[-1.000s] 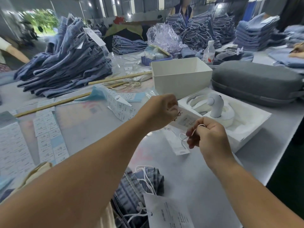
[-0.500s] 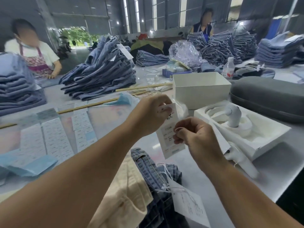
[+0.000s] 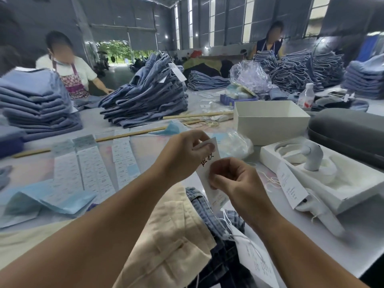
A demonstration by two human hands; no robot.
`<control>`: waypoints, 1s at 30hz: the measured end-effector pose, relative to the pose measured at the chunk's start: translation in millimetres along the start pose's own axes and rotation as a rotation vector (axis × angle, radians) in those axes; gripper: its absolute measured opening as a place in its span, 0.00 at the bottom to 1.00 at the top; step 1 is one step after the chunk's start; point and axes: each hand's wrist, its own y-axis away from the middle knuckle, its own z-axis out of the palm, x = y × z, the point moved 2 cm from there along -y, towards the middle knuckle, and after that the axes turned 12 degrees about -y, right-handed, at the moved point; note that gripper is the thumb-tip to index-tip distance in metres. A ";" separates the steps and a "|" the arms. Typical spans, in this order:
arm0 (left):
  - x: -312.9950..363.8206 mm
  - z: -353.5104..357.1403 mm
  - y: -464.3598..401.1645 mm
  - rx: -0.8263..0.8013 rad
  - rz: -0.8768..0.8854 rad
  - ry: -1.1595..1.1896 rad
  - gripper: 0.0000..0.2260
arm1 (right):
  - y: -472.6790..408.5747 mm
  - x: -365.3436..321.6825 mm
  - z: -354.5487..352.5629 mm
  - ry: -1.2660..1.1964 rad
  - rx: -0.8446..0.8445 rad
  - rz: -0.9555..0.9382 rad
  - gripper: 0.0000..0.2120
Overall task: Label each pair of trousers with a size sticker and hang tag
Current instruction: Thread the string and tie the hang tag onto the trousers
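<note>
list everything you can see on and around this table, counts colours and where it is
white paper hang tag: one, white with black marks, held up at centre
folded blue denim trousers: several stacks, blue, far side of the table
cream fabric garment: one, cream, near edge under the arms
sheets of size stickers: several strips, white and pale blue, left of centre
open white cardboard box: one, white, right of centre
grey oval zip case: one, grey, far right
clear plastic bottle: one, clear with red label, behind the box
other workers: two, at the far side
left hand: pinches the tag's top
right hand: fingers pinch the tag lower down
</note>
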 end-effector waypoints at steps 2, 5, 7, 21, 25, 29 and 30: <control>-2.7 -13.6 4.6 0.010 -0.049 0.047 0.06 | -1.1 -8.3 10.4 -0.028 -0.060 -0.015 0.04; -10.4 -32.1 14.4 0.005 -0.146 0.095 0.08 | -3.7 -20.1 27.4 0.008 -0.092 -0.060 0.04; -18.1 -41.3 23.3 -0.036 -0.208 0.117 0.10 | -4.1 -26.5 40.5 0.043 -0.119 -0.101 0.05; -67.8 -67.6 99.1 -0.505 -0.306 0.506 0.11 | 8.9 -33.1 129.7 0.077 -0.330 -0.118 0.09; -77.9 -62.7 110.7 -0.441 -0.296 0.736 0.16 | 9.5 -19.6 129.5 0.119 -0.311 -0.068 0.11; -82.0 -57.2 120.0 -0.430 -0.320 0.891 0.21 | 11.7 -8.8 128.6 0.180 -0.304 -0.027 0.15; -81.9 -56.7 121.3 -0.416 -0.320 0.901 0.21 | 12.0 -7.1 128.2 0.179 -0.306 -0.022 0.16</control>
